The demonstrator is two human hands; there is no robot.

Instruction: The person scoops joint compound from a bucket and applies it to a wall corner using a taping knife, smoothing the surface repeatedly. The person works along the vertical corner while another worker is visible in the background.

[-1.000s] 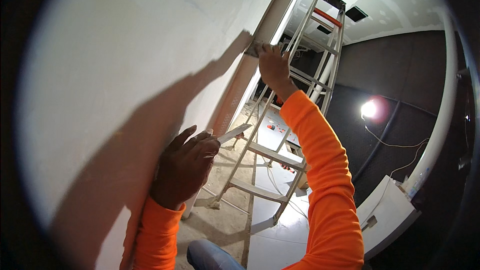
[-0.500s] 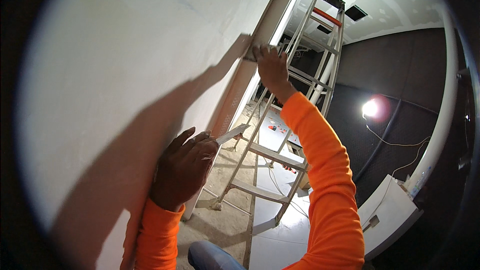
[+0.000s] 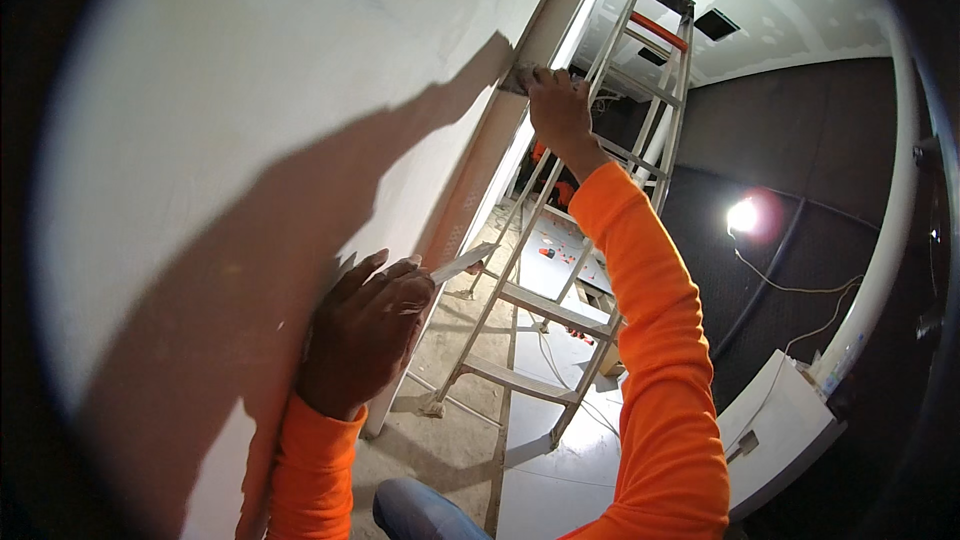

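Observation:
My right hand is raised with fingers closed around a small flat scraper, pressed to the narrow end face of the white wall. Compound covers that face above the scraper; below it, a perforated corner bead shows. Lower down, my left hand is closed on a flat, pale-smeared blade, probably a putty knife, that sticks out past the wall's edge. Its handle is hidden in my palm, and the back of this hand faces me close to the wall. Both arms wear orange sleeves.
An aluminium stepladder stands just beyond the wall's end, near my right forearm. A lit lamp with a trailing cable hangs by the dark wall. A white pipe rises at the right above a white panel. Small tools lie on the floor.
My right hand has moved a little up and to the right along the wall's end face with the scraper. My left hand has hardly shifted.

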